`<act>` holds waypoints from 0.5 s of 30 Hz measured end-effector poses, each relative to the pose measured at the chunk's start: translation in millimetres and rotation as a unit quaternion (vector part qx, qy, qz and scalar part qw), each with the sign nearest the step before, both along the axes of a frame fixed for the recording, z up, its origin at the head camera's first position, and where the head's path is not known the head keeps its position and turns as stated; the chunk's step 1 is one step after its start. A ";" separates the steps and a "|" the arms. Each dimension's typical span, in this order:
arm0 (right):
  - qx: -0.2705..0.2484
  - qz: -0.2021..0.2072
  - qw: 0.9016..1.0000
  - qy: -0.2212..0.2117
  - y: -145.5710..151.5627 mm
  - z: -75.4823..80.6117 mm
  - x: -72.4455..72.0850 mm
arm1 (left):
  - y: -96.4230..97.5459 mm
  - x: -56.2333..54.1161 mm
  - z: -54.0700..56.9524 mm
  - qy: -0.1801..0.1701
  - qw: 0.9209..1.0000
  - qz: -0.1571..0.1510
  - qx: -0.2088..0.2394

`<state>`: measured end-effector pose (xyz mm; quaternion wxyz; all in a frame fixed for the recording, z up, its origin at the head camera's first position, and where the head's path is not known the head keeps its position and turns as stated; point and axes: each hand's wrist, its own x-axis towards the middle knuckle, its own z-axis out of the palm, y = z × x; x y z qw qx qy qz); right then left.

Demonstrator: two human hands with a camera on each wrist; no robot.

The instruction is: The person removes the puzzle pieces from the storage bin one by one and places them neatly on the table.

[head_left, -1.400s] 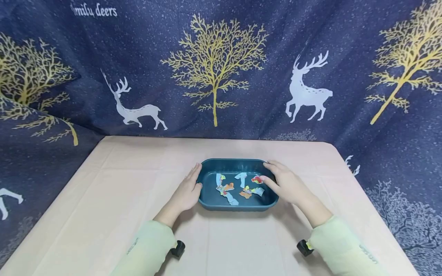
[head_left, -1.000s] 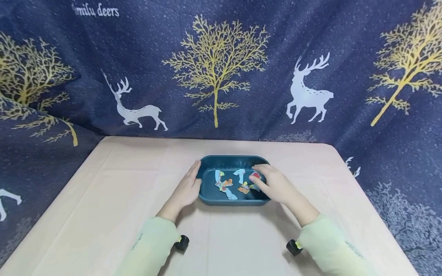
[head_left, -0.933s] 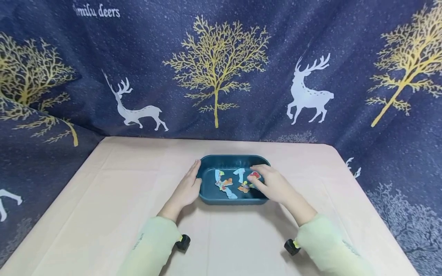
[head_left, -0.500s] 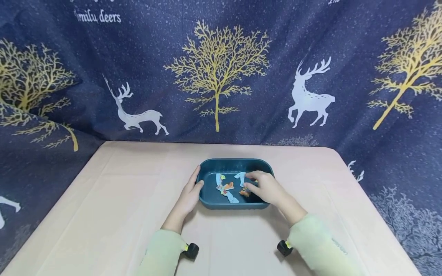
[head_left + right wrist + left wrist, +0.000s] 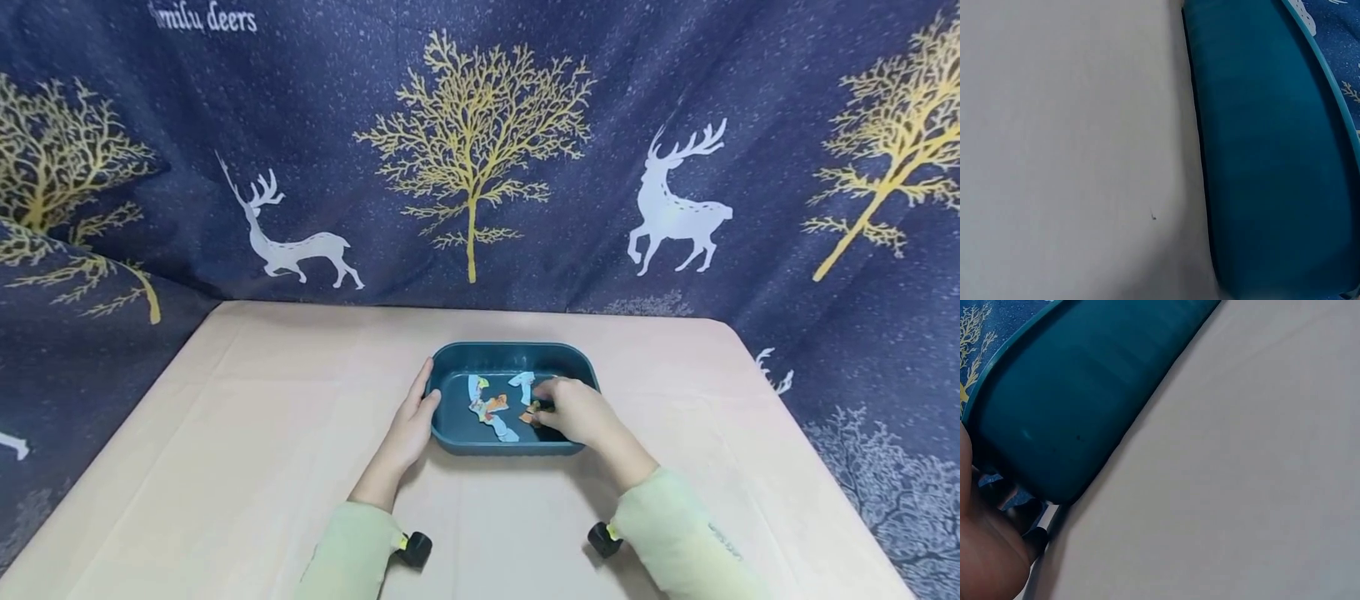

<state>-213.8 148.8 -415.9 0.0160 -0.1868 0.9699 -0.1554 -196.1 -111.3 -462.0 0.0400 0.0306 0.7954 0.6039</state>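
Observation:
A dark teal oblong tub (image 5: 468, 448) sits on the table with several small, irregular, colourful flat pieces scattered over its floor. My left hand (image 5: 408, 421) lies against the tub's left end, fingers straight along the outer wall and thumb near the rim. Inside the right half, my right hand (image 5: 581, 412) reaches down with curved fingers. Thumb and forefinger are close to an orange piece (image 5: 528, 416); whether they pinch anything is hidden. Just left of the fingertips is a pale blue piece (image 5: 522, 383). A joined-looking group of blue and orange pieces (image 5: 487, 407) lies farther left.
A pale cloth covers the table (image 5: 285, 450). Behind it hangs a dark blue curtain (image 5: 555, 275) printed with deer and trees. Black wrist cameras (image 5: 415, 550) stick out from both green sleeves (image 5: 678, 533).
My right hand has moved from the tub's right rim leftward and down over the pieces. It now covers the red piece and others there. The left hand stays at the left end.

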 end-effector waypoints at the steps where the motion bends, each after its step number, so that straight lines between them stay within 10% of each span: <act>1: 0.006 -0.004 1.000 -0.004 -0.5 0.9 -0.2 | 0.1 -0.2 0.4 -0.001 1.000 0.002 -0.002; 15: 0.038 -0.023 0.999 -0.016 -4.0 2.9 0.9 | 1.2 0.5 2.2 -0.008 1.000 0.000 0.006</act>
